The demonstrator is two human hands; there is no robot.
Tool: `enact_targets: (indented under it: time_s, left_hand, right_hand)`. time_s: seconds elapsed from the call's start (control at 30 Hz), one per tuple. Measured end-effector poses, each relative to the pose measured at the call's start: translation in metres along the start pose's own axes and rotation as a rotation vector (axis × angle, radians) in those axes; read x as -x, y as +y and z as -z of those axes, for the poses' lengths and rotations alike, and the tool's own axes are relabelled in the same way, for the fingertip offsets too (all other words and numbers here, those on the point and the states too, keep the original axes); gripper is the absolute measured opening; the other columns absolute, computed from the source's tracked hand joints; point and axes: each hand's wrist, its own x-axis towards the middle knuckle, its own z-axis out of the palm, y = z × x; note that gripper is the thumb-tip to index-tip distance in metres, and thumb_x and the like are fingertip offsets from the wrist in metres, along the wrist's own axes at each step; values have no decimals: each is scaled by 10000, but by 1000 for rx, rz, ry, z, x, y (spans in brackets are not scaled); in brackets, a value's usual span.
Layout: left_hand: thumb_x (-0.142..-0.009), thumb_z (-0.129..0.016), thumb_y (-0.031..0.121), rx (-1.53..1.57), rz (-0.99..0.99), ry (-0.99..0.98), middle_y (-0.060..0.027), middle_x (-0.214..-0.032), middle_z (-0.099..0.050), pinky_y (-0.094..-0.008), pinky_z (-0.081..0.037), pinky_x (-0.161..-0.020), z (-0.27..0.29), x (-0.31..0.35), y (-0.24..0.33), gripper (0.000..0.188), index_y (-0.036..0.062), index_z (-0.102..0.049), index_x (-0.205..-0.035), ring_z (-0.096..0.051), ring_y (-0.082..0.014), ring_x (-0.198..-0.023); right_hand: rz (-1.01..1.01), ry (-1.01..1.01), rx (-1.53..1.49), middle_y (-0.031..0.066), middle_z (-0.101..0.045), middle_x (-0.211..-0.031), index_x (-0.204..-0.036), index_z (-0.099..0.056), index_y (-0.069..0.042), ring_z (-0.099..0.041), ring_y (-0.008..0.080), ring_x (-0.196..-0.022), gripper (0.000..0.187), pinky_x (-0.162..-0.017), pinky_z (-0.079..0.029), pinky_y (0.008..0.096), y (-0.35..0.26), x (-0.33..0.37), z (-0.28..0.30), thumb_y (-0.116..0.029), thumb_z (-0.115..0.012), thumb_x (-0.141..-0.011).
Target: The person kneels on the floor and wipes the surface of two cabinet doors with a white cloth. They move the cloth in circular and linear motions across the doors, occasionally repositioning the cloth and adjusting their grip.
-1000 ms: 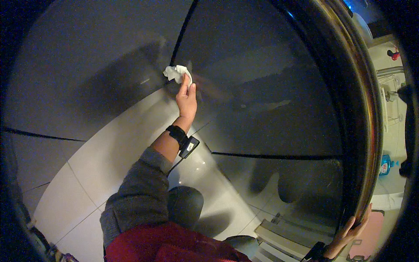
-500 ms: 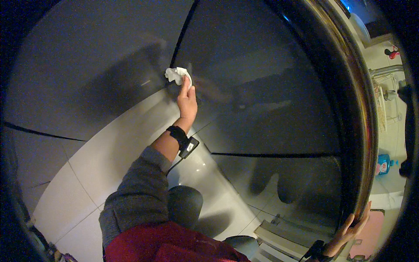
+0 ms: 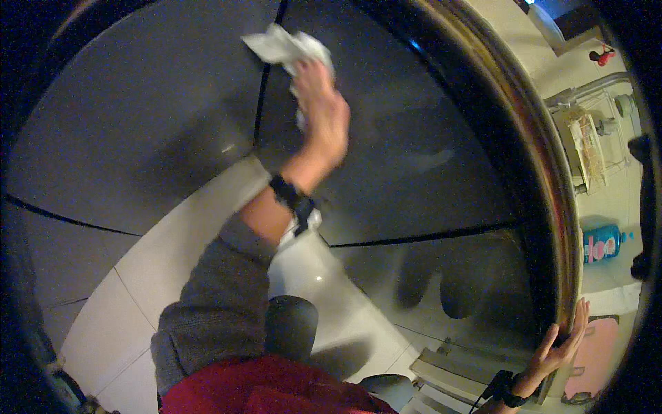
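Note:
My left hand (image 3: 323,114), smeared by motion, holds a crumpled white tissue or cloth (image 3: 289,50) against the dark glossy panels. Fingers and thumb are closed on it, close to the black vertical gap (image 3: 263,96) between two panels. At the lower right, my right hand (image 3: 562,348) lies on the dark, shiny rounded countertop edge (image 3: 548,183). Its fingers are stretched out and hold nothing. Black bands with small devices sit on both wrists.
Beyond the counter edge are a blue bottle (image 3: 601,244), a pink board (image 3: 594,359) and a wire rack (image 3: 592,148). Below, a pale curved base (image 3: 207,200) meets the panels. A slatted light-coloured piece (image 3: 448,379) stands at the lower right, near my knees.
My left hand has moved up along the panels with the white tissue or cloth, which now looks larger and more spread. My right hand stays on the counter edge. The view has shifted slightly.

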Motion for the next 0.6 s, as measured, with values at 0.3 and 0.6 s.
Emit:
enact_targets:
  time_s: [0.3,0.6]
  left_hand:
    - [-940,-328,442,138,-215,-129,-251,-1466,-211,-508,-90,-1119,-37,71,11,661,-12,-263,-1415,-149,-424,-1368]
    - [-907,-241,608,-17,-563,-433,-219,-1381,-360,-611,-34,-1088,-43,130,106,781,-20,-374,-1352,-147,-460,-1366]
  right_hand:
    - [-48,44,-64,210,-539,-1247,-1231,-526,13,-481,384,-1193,508,-1015,-357,451,5,9,-14,-368,-534,-895]
    - [-67,50,-94,183,-570,-1216,-1227,-538,-1,-497,391,-1175,495,-1012,-361,454,0,12,-13,-343,-570,-870]
